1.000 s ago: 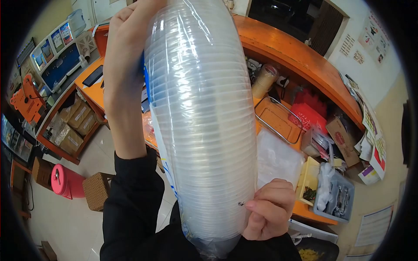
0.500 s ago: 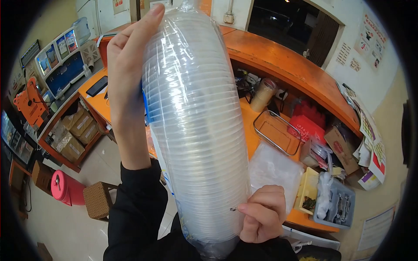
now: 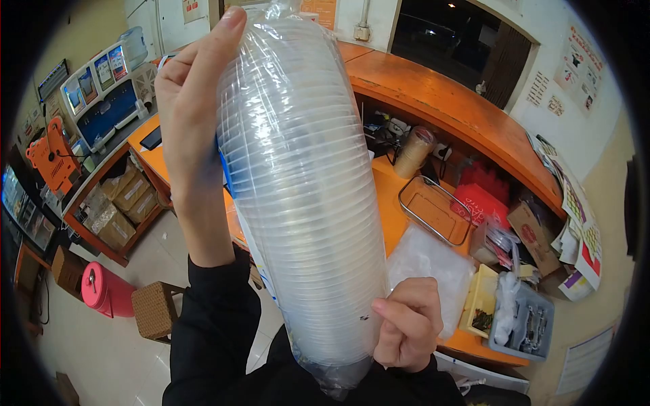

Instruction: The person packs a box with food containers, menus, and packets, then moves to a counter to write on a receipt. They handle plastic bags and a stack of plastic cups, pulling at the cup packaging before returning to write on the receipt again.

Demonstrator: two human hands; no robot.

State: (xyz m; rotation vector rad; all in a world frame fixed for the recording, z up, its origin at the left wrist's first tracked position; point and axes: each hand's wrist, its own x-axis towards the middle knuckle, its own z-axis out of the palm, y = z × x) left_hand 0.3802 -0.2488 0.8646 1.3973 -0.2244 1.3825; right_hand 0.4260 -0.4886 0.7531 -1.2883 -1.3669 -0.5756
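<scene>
A long sleeve of nested clear plastic cups [image 3: 298, 203], wrapped in shiny transparent film, stands almost upright before me, filling the middle of the head view. My left hand [image 3: 193, 101] grips its upper left side, thumb over the edge and other fingers partly hidden. Low on the right side, my right hand [image 3: 409, 321] has its fingers curled and pinches the film edge. A small dark mark [image 3: 364, 317] shows on the wrap beside that thumb. Some blue [image 3: 225, 169] shows at the sleeve's left edge, below my left hand. The film bunches at the top and bottom ends.
Beyond the sleeve is an orange counter [image 3: 433, 95] with a wire-rimmed tray [image 3: 437, 210], tape rolls [image 3: 414, 152], plastic bags [image 3: 426, 271], a yellow container [image 3: 481, 301] and a grey cutlery tray [image 3: 531, 325]. At left stand a pink bucket [image 3: 108, 291] and woven stool [image 3: 154, 311].
The sleeve's upper end and my left hand have shifted slightly left. My right hand has risen a little, still pinching near the dark mark. The room has shifted slightly in view.
</scene>
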